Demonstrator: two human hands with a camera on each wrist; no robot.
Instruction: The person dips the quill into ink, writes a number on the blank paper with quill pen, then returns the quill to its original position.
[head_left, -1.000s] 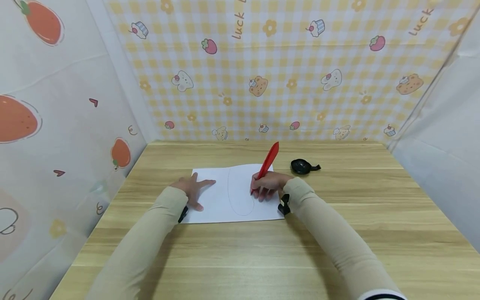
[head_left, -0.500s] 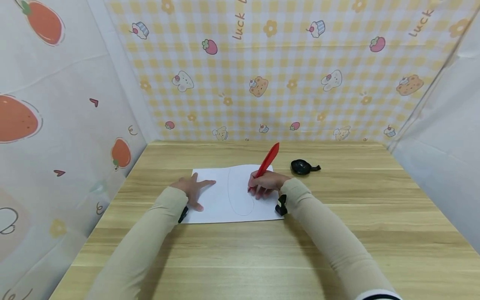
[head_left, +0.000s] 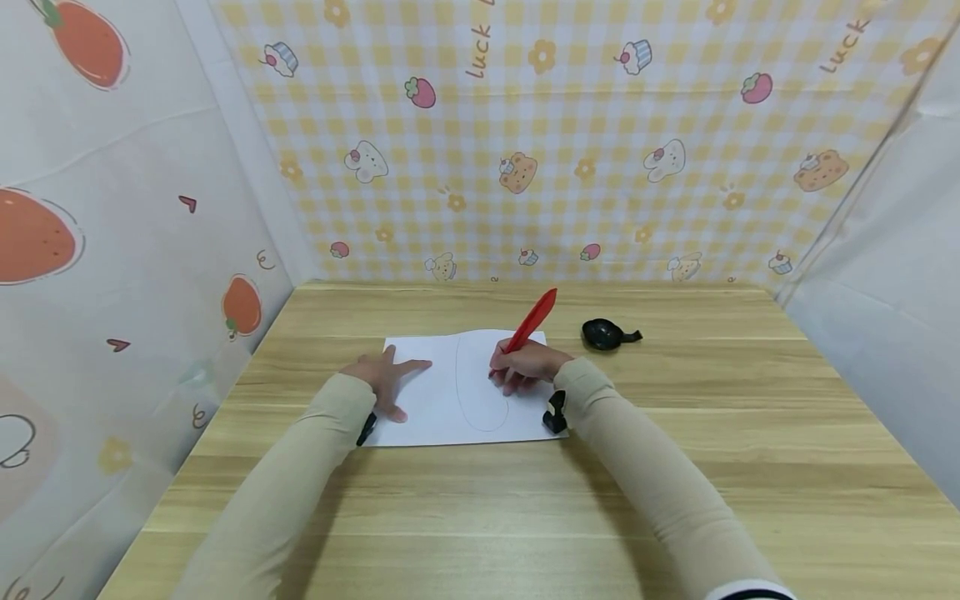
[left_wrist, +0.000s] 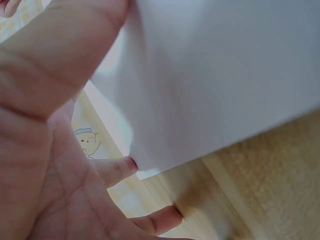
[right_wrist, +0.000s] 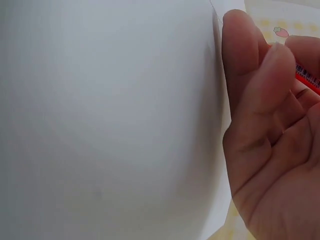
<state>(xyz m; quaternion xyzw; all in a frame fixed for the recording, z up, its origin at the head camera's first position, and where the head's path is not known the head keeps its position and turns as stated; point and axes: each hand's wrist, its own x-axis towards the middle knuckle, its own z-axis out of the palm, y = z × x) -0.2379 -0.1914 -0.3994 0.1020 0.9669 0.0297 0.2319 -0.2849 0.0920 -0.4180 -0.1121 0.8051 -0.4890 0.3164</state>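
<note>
A white sheet of paper [head_left: 420,408] lies on the table with a thin U-shaped line drawn on it. My left hand [head_left: 381,382] rests on its left part, fingers spread; in the left wrist view, fingertips [left_wrist: 131,164] touch near the paper's edge. Between the thumb and fingers of my right hand [head_left: 527,364] is a red feather-shaped pen [head_left: 532,320], slanting up to the right. Its tip is at the paper, inside the curve; whether it touches is too small to tell. The right wrist view shows a bit of the red pen [right_wrist: 308,80] behind the curled fingers.
A small black pan-shaped dish [head_left: 602,334] with a short handle lies on the wooden table [head_left: 450,517], right of the paper. A yellow checked cloth [head_left: 585,117] hangs behind the table, and a printed white cloth [head_left: 150,250] stands at the left.
My right hand has moved a little left and slightly away from me over the paper, with the pen in it. The left hand and the paper have stayed put.
</note>
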